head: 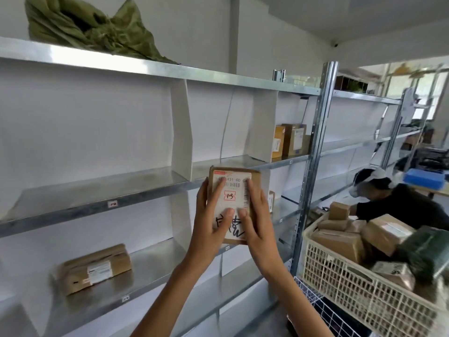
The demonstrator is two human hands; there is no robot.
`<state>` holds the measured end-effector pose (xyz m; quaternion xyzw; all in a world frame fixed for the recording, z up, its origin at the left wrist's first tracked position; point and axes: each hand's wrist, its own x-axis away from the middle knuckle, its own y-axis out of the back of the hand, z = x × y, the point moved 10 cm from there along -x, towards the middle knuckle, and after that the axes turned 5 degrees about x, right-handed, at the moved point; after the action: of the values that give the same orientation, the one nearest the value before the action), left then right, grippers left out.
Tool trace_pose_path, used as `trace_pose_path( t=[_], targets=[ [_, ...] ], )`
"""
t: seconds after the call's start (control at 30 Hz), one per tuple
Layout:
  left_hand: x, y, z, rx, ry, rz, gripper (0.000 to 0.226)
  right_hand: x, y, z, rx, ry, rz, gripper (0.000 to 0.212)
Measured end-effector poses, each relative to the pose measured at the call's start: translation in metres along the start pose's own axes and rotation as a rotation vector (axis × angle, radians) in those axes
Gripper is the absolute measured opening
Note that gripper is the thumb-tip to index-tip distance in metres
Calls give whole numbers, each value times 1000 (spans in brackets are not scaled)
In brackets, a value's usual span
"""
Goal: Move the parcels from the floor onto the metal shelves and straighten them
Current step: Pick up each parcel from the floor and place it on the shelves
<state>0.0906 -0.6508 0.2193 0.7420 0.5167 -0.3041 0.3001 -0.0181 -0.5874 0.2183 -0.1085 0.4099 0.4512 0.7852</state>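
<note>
Cardboard parcel (233,190): being held upright in the air, just in front of the middle metal shelf (97,190), label facing the camera.
Left hand (210,215): gripping the parcel's left edge, fingertips pressing on the label.
Right hand (258,215): gripping the right edge likewise.
Doing it well: probably shelving it now, so aiming past the shelf lip, square to the white divider (181,132), label facing out.
Writing: label showing "431 00", a barcode and a red box with "13"; the black marker scrawl is proving unreadable.

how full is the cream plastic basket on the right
Full: the cream plastic basket holds brown cardboard parcels and a dark green package heaped above its rim.
</note>
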Motion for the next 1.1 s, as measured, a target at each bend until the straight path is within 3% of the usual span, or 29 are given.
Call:
trace_pose_path(
  t=[0.4,0.67,0.8,1.1],
  targets=[
    [-91,-52,128,-26,-11,-121,58,-106,-8,-140,35,64,71,58],
    [-184,-52,164,-177,-90,-152,64,-209,-27,-193,-52,104,161,59],
    [-219,-43,180,-194,-67,-225,71,-253,-38,-199,-77,217,207,61],
    [-235,-23,257,-383,-16,-359,79,-285,-104,-274,-118,274,370,64]
  ],
)
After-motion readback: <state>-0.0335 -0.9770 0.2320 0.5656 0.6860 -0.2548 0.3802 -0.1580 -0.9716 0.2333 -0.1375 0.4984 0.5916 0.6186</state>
